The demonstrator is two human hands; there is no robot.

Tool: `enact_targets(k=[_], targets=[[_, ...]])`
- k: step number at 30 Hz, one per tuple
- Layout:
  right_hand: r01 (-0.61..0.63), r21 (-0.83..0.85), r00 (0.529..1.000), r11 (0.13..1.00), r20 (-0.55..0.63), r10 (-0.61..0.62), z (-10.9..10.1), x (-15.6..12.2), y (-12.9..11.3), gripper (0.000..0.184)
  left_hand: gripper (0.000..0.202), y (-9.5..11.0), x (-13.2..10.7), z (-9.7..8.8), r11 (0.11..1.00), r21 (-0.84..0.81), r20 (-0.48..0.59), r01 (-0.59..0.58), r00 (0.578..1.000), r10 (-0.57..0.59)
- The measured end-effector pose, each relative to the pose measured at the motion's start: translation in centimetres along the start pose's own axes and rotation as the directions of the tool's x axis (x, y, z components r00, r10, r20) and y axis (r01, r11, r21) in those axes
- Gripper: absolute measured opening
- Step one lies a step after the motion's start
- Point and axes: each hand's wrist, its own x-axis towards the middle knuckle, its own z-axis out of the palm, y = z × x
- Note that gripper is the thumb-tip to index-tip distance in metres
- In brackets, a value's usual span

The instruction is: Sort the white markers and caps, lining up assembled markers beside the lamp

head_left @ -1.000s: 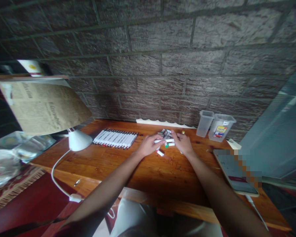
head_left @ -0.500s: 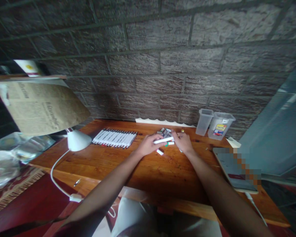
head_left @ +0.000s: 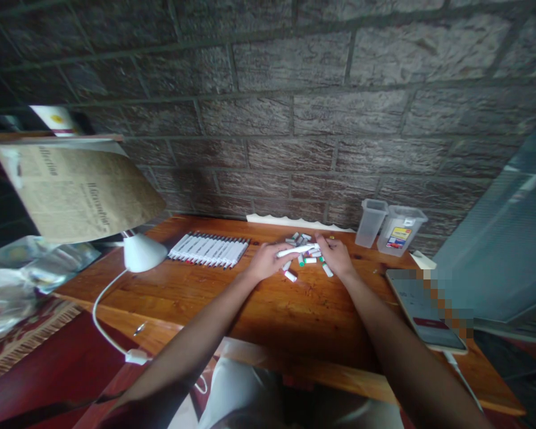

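My left hand (head_left: 267, 262) is closed around the left end of a white marker (head_left: 292, 251), which points rightward and slightly up above the table. My right hand (head_left: 335, 255) pinches a small light piece, apparently a marker cap (head_left: 317, 246), at the marker's narrow right end; the fingers partly cover it. Beneath and around both hands lie several loose marker caps, grey and white with coloured ends. Among them are a white cap with a pink end (head_left: 290, 276) and a white one (head_left: 327, 270) beside my right hand.
A row of white markers (head_left: 209, 250) lies left of my hands. Farther left stands a lamp (head_left: 143, 253) with a paper shade. Two clear plastic containers (head_left: 370, 223) stand at the back right. A tablet (head_left: 422, 307) with a cable lies at the table's right edge.
The marker's right end now shows a narrow tip near my right fingers. My right hand has shifted slightly right, and more of the loose caps are visible between the hands.
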Motion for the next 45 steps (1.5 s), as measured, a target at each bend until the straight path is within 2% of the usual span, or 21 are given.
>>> enact_targets(k=[4,11,14,17,21,27,35,45], targets=[[0.013,0.061,0.994,0.998,0.106,-0.02,-0.2,0.2,0.7,0.057,0.034,-0.2,-0.1,0.0,0.999,0.04,0.008,0.001,1.0,-0.001],[0.102,0.271,0.965,0.957,0.207,-0.162,0.6,0.2,0.5,0.043,0.037,0.1,-0.1,0.1,0.999,0.052,0.059,0.005,0.998,-0.008],[0.076,0.36,0.958,0.93,0.233,-0.168,0.5,0.2,0.2,0.041,0.037,0.3,-0.1,0.2,0.999,0.042,0.07,0.0,0.998,-0.003],[0.055,0.366,0.949,0.929,0.27,-0.163,0.1,0.0,-0.2,0.043,0.036,0.4,-0.1,0.2,1.0,0.023,0.088,-0.01,0.996,0.008],[-0.061,0.371,0.95,0.927,0.307,-0.06,0.0,-0.2,-0.6,0.051,0.035,0.6,-0.2,0.2,1.0,-0.002,0.138,-0.025,0.99,0.025],[-0.234,0.578,0.945,0.782,0.326,0.041,0.1,0.3,-0.8,0.062,0.035,1.0,-0.3,0.3,0.999,-0.038,0.171,-0.031,0.985,0.037],[-0.318,0.632,0.893,0.706,0.451,-0.002,0.1,-0.1,-1.5,0.065,0.038,1.0,-0.2,0.4,0.998,-0.038,0.222,-0.057,0.973,0.064],[-0.339,0.606,0.852,0.72,0.522,-0.039,-0.2,-0.5,-2.0,0.068,0.041,0.9,-0.3,0.6,0.995,-0.069,0.246,-0.07,0.966,0.085]])
